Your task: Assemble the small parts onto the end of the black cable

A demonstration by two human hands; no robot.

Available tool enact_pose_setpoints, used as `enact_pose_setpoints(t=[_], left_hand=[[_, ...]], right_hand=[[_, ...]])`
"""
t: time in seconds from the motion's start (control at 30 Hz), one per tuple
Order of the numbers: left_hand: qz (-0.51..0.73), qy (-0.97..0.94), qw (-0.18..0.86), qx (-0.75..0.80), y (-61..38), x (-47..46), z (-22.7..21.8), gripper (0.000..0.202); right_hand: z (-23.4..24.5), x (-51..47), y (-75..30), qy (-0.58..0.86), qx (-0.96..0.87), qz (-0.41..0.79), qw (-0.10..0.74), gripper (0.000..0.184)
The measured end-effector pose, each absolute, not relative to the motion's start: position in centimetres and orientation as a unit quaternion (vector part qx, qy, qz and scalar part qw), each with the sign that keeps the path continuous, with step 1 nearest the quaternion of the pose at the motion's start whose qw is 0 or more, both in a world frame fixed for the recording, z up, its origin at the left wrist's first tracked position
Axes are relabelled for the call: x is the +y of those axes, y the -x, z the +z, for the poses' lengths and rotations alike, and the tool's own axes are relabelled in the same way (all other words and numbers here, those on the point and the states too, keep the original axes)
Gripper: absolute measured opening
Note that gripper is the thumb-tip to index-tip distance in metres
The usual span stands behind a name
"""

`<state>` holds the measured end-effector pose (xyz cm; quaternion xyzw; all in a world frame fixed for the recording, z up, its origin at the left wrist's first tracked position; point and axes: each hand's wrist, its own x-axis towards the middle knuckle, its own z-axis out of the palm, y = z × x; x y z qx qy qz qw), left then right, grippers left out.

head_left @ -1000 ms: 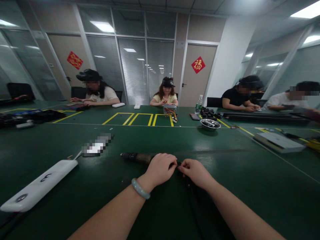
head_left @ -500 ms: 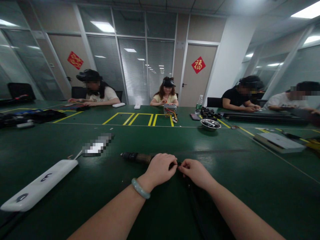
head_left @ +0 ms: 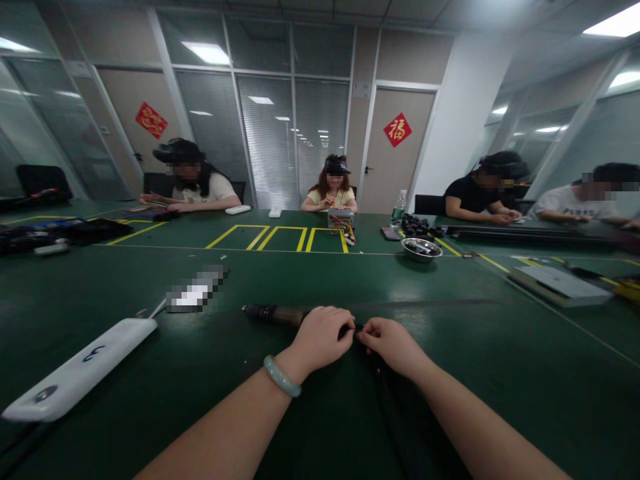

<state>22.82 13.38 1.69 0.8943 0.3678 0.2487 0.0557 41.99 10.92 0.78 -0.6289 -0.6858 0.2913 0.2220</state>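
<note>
My left hand (head_left: 325, 337), with a pale green bangle (head_left: 281, 377) at its wrist, is closed, thumb and fingertips pinched together. Close beside it, my right hand (head_left: 387, 339) makes a pinch too, the two sets of fingertips almost touching. A small dark piece shows between them, too hidden to name. Behind my left hand lies a dark, rod-like handle (head_left: 280, 316) with a brownish grip and a metal tip pointing left; its right end is hidden. A long dark strip (head_left: 387, 407) runs from under my right hand toward me, hard to make out against the table.
A white power bank-like box (head_left: 83, 370) marked 3 lies at left on the green table (head_left: 320, 280), its cable near a blurred phone-like object (head_left: 195, 293). Farther off are a metal bowl (head_left: 421, 249), a bottle (head_left: 399, 207) and a flat grey box (head_left: 560, 285). Several people sit opposite.
Both my hands keep the same pinched pose and place. Across the table, the person at far left has raised a hand slightly.
</note>
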Motion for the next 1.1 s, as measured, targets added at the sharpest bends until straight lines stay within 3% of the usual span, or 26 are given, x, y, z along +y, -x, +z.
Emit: enact_pose_setpoints(t=[1.1], left_hand=[[0.236,-0.897,0.046,0.37,-22.77,13.5,1.58,0.01]], right_hand=[[0.69,10.97,-41.83,0.634,-0.681,0.291,0.221,0.02]])
